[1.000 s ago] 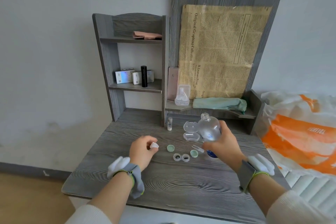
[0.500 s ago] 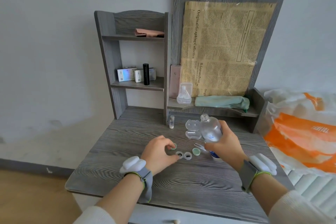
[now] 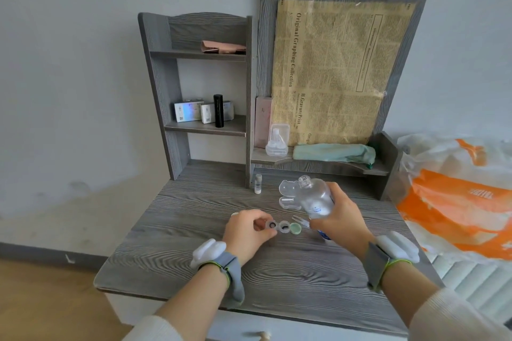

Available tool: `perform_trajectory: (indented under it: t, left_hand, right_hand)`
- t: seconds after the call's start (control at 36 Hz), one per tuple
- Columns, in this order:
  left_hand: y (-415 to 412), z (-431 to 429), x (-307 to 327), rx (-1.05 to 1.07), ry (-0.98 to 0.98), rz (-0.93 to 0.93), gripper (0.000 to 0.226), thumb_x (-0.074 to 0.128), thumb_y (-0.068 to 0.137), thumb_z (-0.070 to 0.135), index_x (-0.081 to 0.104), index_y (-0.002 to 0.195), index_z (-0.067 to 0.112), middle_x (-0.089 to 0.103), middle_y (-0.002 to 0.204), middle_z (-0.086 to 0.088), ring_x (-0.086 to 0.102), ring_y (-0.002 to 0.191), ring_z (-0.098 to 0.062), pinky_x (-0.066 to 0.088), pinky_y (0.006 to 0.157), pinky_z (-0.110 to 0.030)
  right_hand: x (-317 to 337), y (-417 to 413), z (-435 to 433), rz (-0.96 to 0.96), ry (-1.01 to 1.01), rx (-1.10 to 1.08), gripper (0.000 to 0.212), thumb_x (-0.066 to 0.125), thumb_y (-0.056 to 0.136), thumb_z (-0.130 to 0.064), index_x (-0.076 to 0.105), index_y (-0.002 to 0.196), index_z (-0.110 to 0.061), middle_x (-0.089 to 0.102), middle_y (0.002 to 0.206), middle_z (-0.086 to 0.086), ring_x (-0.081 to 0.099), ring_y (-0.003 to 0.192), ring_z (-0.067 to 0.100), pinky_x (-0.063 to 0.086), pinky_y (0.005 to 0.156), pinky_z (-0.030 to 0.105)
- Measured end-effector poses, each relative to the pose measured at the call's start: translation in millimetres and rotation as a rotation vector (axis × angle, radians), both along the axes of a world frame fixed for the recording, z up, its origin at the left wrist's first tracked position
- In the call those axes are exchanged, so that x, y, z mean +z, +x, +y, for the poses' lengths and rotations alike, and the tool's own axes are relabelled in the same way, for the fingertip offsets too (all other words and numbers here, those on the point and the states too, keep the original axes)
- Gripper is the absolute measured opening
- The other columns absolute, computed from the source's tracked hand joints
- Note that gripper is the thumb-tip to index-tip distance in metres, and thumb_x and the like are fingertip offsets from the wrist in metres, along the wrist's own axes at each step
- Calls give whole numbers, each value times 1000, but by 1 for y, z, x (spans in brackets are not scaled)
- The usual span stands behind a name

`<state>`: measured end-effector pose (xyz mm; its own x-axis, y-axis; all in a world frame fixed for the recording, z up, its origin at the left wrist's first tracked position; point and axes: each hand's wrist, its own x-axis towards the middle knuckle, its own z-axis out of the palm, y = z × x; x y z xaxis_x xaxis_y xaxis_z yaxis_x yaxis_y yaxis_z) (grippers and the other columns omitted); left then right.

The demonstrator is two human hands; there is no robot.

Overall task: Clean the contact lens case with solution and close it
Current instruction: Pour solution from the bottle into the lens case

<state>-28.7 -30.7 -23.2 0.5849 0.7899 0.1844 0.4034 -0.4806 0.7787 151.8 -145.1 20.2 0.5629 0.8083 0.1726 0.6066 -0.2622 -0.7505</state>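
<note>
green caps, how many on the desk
2. One green cap lies just right of the lens case; a second cap peeks out behind the left hand, mostly hidden.

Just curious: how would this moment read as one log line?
left hand pinches case on desk | right hand holds bottle, uncapped | green cap off

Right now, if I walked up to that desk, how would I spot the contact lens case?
Look at the grey wood-grain desk, near its middle, between the two hands. The contact lens case is the small pale twin-cup piece that the left hand pinches at one end. Unlike the single green cap beside it, it has two joined open wells with dark centres.
</note>
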Motion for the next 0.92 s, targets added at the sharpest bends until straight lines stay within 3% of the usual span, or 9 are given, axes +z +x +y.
perform_trajectory:
  t: [0.14,0.22,0.33,0.47,0.61,0.75,0.92]
  left_hand:
    - [2,5,12,-104,-144,-167,25,77,75,19,73,100,24,72,90,-1,66,84,-12,51,74,-17]
    - [2,7,19,-196,-217,-251,22,75,77,16,72,91,33,71,84,7,63,77,-2,49,73,-12]
    - [3,9,28,-238,-275,-302,24,73,79,13,71,91,34,67,82,6,59,72,-2,50,72,-18]
    - [4,10,37,-260,-291,-265,23,69,83,12,71,104,23,63,83,3,55,67,-3,50,68,-25]
    - [4,12,35,-290,-276,-240,28,67,85,10,70,96,36,63,77,11,55,67,-1,50,71,-21]
    - [3,12,33,-294,-240,-213,30,69,83,13,69,90,43,65,84,5,56,70,-2,49,70,-16]
    - [2,13,33,-291,-252,-202,25,69,84,13,72,103,27,68,87,4,59,75,-2,51,73,-16]
  right_hand:
    - [0,-2,2,-104,-18,36,62,74,55,-19,45,107,-35,57,99,-5,56,83,19,44,60,28]
    - [0,-3,3,-145,-34,51,61,73,55,-22,41,103,-39,54,100,-7,54,83,18,40,58,26]
    - [0,-3,6,-175,-55,67,63,72,51,-27,40,104,-40,52,100,-9,53,84,18,38,59,26]
    - [-2,0,8,-244,-69,97,60,71,58,-29,44,111,-32,50,103,-9,51,89,17,39,65,28]
    - [-5,2,7,-336,-103,114,54,69,65,-30,45,113,-31,53,102,-7,55,90,21,49,72,36]
    - [-5,3,7,-407,-127,135,56,70,65,-30,45,115,-31,53,103,-8,54,91,21,49,75,38]
    - [-5,5,6,-479,-169,147,61,68,65,-28,43,121,-30,53,107,-7,53,94,23,47,78,36]
